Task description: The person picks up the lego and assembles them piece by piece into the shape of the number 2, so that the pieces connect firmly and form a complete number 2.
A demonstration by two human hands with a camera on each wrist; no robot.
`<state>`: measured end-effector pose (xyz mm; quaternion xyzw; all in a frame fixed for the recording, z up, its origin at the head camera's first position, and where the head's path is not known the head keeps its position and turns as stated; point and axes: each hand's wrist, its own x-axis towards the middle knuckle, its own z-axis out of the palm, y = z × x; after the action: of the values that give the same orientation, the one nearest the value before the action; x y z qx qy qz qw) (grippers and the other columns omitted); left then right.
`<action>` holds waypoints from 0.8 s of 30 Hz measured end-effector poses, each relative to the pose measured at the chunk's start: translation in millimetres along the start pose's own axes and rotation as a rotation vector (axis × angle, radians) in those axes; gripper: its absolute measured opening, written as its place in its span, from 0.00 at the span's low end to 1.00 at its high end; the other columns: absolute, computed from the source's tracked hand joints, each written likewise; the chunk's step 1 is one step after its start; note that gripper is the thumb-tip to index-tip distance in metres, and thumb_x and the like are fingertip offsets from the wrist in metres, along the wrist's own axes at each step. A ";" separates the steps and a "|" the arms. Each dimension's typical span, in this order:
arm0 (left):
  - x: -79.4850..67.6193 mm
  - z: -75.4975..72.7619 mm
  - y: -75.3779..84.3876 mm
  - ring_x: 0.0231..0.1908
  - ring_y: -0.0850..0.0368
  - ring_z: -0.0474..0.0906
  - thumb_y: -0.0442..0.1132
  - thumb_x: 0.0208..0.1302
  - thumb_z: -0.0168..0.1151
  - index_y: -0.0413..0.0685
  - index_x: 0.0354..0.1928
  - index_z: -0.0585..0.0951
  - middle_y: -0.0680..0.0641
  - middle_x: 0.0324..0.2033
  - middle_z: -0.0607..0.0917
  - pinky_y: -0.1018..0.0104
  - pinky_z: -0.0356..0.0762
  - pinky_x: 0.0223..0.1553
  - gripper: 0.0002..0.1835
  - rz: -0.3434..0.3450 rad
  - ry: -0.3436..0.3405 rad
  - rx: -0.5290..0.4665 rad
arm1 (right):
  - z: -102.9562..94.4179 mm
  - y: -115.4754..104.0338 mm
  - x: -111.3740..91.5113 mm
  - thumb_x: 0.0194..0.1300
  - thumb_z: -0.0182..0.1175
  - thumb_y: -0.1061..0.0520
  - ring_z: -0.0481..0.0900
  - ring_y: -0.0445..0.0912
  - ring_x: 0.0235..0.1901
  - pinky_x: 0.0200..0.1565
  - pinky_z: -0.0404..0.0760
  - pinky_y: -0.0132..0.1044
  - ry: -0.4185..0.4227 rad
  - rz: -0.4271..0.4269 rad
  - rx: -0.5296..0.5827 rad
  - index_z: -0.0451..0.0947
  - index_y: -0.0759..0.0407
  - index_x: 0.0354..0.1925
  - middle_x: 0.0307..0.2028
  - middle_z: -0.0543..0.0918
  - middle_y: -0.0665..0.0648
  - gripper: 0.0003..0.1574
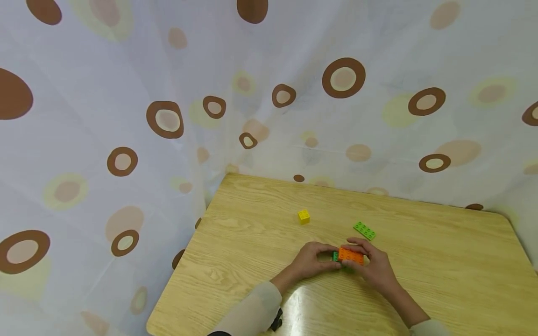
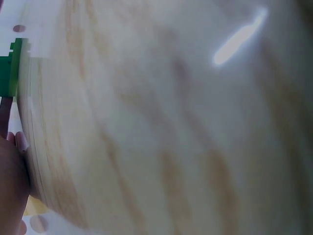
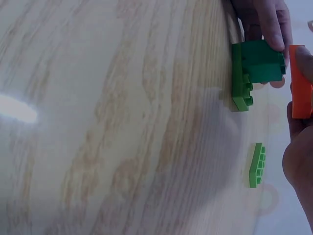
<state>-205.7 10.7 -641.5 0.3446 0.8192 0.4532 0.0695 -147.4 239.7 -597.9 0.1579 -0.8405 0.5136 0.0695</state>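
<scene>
My left hand [image 1: 311, 260] pinches a dark green toy building brick [image 3: 261, 61] between thumb and fingers. That brick stands on one end of a flat light green brick [image 3: 237, 81], whose bare studs show at the other end. In the left wrist view, part of the dark green brick [image 2: 4, 76] appears at the left edge. My right hand [image 1: 378, 269] holds a studded orange brick [image 1: 350, 256] by its sides. The right wrist view has the orange brick over the dark green one, with a small gap between them.
A second flat light green brick [image 1: 364, 230] lies on the wooden table [image 1: 252, 224] just beyond the right hand. Farther back and left sits a small yellow brick [image 1: 303, 216]. A white curtain with brown spots [image 1: 294, 56] hangs behind the table and along its left side.
</scene>
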 end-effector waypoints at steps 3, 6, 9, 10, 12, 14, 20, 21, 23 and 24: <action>0.3 1.2 -2.2 0.58 0.72 0.80 0.52 0.68 0.74 0.54 0.62 0.87 0.59 0.57 0.88 0.74 0.75 0.61 0.23 0.007 0.007 -0.011 | 2.4 0.4 -0.9 0.62 0.77 0.60 0.70 0.24 0.64 0.60 0.64 0.13 -0.008 0.005 -0.033 0.78 0.61 0.66 0.52 0.91 0.51 0.35; 0.0 2.1 -3.5 0.58 0.72 0.80 0.52 0.68 0.74 0.54 0.62 0.87 0.60 0.57 0.88 0.74 0.75 0.61 0.23 0.010 0.009 -0.018 | 3.7 1.8 -1.9 0.62 0.77 0.60 0.72 0.28 0.64 0.59 0.65 0.13 -0.006 0.009 -0.055 0.78 0.61 0.65 0.52 0.91 0.50 0.35; -0.6 2.4 -3.8 0.58 0.72 0.80 0.52 0.68 0.74 0.54 0.62 0.87 0.60 0.56 0.88 0.74 0.75 0.61 0.23 0.010 0.010 -0.015 | 4.7 3.7 -2.6 0.62 0.78 0.59 0.74 0.33 0.64 0.59 0.65 0.14 0.000 0.013 -0.086 0.79 0.60 0.65 0.51 0.91 0.49 0.35; -0.6 2.5 -3.9 0.58 0.72 0.80 0.51 0.68 0.75 0.54 0.62 0.87 0.59 0.56 0.88 0.74 0.75 0.61 0.23 0.012 0.010 -0.016 | 5.1 4.0 -2.6 0.62 0.78 0.58 0.76 0.36 0.64 0.59 0.65 0.14 0.003 0.011 -0.097 0.79 0.60 0.65 0.51 0.91 0.49 0.35; -0.4 2.5 -4.1 0.58 0.72 0.80 0.51 0.68 0.75 0.53 0.62 0.87 0.59 0.56 0.88 0.74 0.75 0.61 0.23 0.016 0.013 -0.010 | 5.6 4.4 -2.2 0.61 0.78 0.58 0.78 0.40 0.63 0.58 0.66 0.14 0.006 0.001 -0.110 0.79 0.60 0.64 0.51 0.91 0.48 0.35; -0.1 2.2 -4.2 0.58 0.72 0.80 0.50 0.67 0.75 0.53 0.61 0.87 0.58 0.56 0.88 0.74 0.75 0.61 0.23 0.021 0.016 0.000 | 6.2 5.1 -1.3 0.61 0.79 0.59 0.79 0.42 0.62 0.58 0.67 0.14 0.010 -0.012 -0.119 0.80 0.60 0.64 0.51 0.91 0.48 0.34; 1.8 1.9 -5.6 0.57 0.72 0.80 0.49 0.68 0.75 0.52 0.61 0.87 0.57 0.56 0.89 0.76 0.74 0.61 0.22 0.040 0.018 0.020 | 7.8 2.7 0.4 0.61 0.79 0.58 0.80 0.39 0.61 0.56 0.70 0.14 -0.006 0.007 -0.127 0.80 0.59 0.63 0.51 0.91 0.45 0.33; 1.9 2.0 -5.8 0.57 0.72 0.80 0.49 0.68 0.75 0.52 0.61 0.87 0.57 0.56 0.89 0.76 0.74 0.61 0.22 0.042 0.017 0.020 | 8.0 2.3 0.5 0.61 0.79 0.58 0.81 0.41 0.61 0.55 0.71 0.15 -0.009 0.009 -0.129 0.80 0.59 0.63 0.51 0.91 0.45 0.33; 1.4 2.0 -5.9 0.57 0.72 0.80 0.49 0.69 0.75 0.52 0.61 0.87 0.57 0.56 0.89 0.75 0.74 0.61 0.22 0.045 0.019 0.028 | 8.6 2.3 1.2 0.61 0.79 0.57 0.82 0.45 0.60 0.54 0.73 0.16 -0.010 0.002 -0.134 0.81 0.59 0.62 0.50 0.91 0.46 0.33; 1.0 2.0 -5.9 0.57 0.72 0.81 0.49 0.69 0.74 0.52 0.61 0.87 0.57 0.56 0.89 0.75 0.75 0.61 0.22 0.047 0.021 0.033 | 9.0 2.2 1.5 0.61 0.78 0.58 0.83 0.48 0.60 0.54 0.73 0.17 -0.012 -0.004 -0.134 0.81 0.60 0.62 0.50 0.91 0.47 0.33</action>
<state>-208.6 10.6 -647.2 0.3601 0.8188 0.4448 0.0447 -149.2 232.4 -603.5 0.1575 -0.8731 0.4552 0.0760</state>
